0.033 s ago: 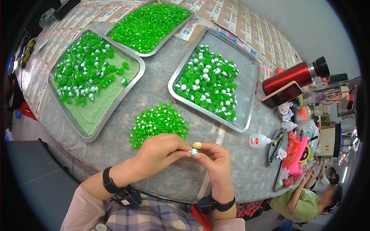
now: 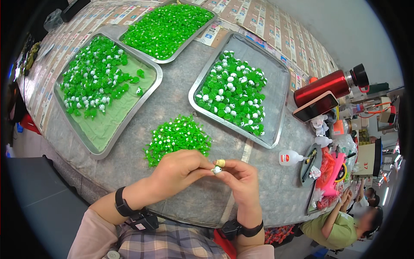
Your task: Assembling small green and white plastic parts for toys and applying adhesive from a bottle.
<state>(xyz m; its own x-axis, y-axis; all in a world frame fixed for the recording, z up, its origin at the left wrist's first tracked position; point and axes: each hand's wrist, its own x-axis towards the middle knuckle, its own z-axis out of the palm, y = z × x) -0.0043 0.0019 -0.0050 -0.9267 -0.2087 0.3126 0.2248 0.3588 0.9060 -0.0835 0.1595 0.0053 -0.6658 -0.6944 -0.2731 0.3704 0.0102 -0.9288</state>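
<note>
Above the front edge of the table my left hand (image 2: 182, 171) and my right hand (image 2: 239, 180) meet, both pinching a small white ball piece (image 2: 217, 170) with a black spot and a bit of green beside it. The fingertips partly cover this piece. A yellow finger cover (image 2: 220, 163) sits on a fingertip of my right hand. Just beyond my left hand lies a loose heap of small green pieces with white ends (image 2: 177, 137).
A left metal tray (image 2: 120, 113) and a right metal tray (image 2: 274, 97) hold green pieces with white balls. The far tray (image 2: 164, 61) is full of green pieces. At right are a white squeeze bottle (image 2: 290, 157), phone (image 2: 315, 106), red flask (image 2: 322, 87), pink glue gun (image 2: 334, 175) and co-worker (image 2: 332, 228).
</note>
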